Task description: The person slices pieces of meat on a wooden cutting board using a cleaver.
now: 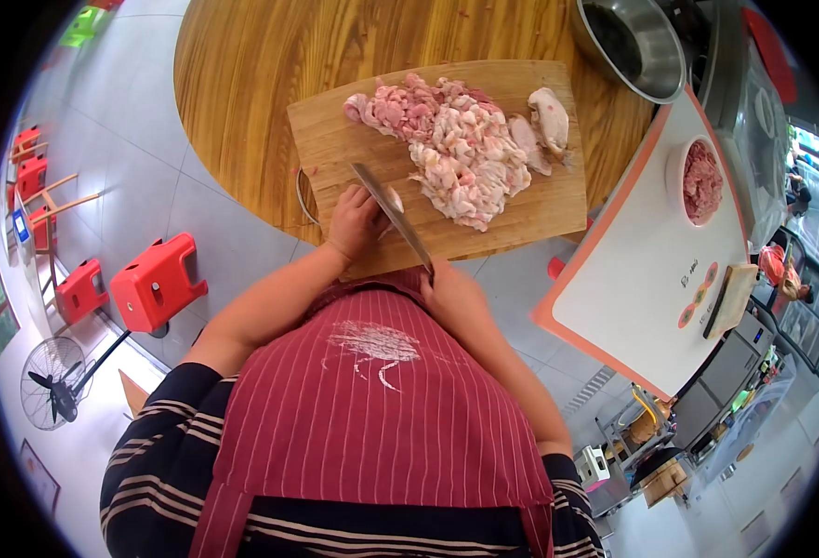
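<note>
In the head view, my right hand [449,286] grips the handle of a knife [393,216] at the near edge of a wooden cutting board [335,121]. The blade slants up and left across the board. Close against it, my left hand [354,223] presses its curled fingers on a small pale piece of meat [395,198], partly hidden by the blade. Beyond the knife lies a heap of cut meat, with pale fatty pieces [470,167] and pinker pieces [414,107]. Larger pale chunks of meat [549,119] sit on the board's right side.
The board rests on a round wooden table [242,84] with a steel bowl [656,56] at its far right. A white table [633,288] on the right holds a white bowl of minced meat [702,181]. Red stools [158,281] and a fan [53,383] stand left.
</note>
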`<state>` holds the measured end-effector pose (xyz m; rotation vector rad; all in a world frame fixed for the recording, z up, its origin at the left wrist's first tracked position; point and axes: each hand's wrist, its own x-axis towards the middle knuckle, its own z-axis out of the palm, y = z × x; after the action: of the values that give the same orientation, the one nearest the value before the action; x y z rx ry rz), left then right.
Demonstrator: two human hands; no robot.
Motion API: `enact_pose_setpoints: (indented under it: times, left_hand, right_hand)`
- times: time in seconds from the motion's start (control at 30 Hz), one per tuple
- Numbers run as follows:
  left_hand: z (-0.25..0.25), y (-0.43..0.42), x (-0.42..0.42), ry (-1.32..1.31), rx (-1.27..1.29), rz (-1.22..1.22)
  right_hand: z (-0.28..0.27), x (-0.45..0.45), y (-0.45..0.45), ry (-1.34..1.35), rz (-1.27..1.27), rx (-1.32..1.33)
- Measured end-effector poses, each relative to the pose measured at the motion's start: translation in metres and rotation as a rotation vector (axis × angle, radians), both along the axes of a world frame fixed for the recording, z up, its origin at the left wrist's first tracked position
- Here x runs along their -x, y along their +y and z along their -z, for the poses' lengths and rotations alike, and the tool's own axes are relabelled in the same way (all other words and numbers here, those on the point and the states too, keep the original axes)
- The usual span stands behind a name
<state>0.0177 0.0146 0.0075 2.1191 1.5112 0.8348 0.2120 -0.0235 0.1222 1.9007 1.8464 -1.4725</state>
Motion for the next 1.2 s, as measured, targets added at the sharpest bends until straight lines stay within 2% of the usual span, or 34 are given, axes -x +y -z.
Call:
enact_pose_setpoints:
  times: [0.2,0.33,0.43,0.63,0.83,0.9,1.0,1.07,1.2]
  left_hand:
    - [0.001,0.000,-0.002,0.014,-0.007,-0.019]
    - [-0.005,-0.001,-0.004,0.030,0.008,-0.039]
    - [-0.003,0.000,-0.003,0.022,0.003,0.003]
    - [0.008,0.001,-0.003,0.027,-0.015,-0.041]
    - [0.001,-0.002,-0.006,0.043,0.007,-0.061]
    - [-0.005,0.000,-0.005,0.039,0.016,-0.056]
    - [-0.001,0.000,-0.006,0.039,-0.042,-0.032]
    - [0.006,0.001,-0.008,0.055,-0.112,-0.026]
    - [0.005,0.000,-0.001,0.031,-0.046,-0.013]
  right_hand:
    - [0.033,0.024,0.018,0.055,-0.003,-0.104]
    - [0.024,0.001,-0.014,0.057,0.077,-0.002]
    - [0.014,-0.008,-0.021,-0.079,0.038,0.096]
    - [0.040,0.027,0.025,0.029,0.001,-0.122]
    - [0.033,-0.003,-0.012,0.025,0.045,-0.049]
    - [0.027,-0.011,-0.021,-0.086,0.022,-0.014]
    - [0.039,0.008,0.007,-0.011,0.016,-0.060]
    - [0.049,0.036,0.042,-0.065,-0.034,-0.074]
    - [0.069,0.041,0.068,0.070,-0.060,-0.179]
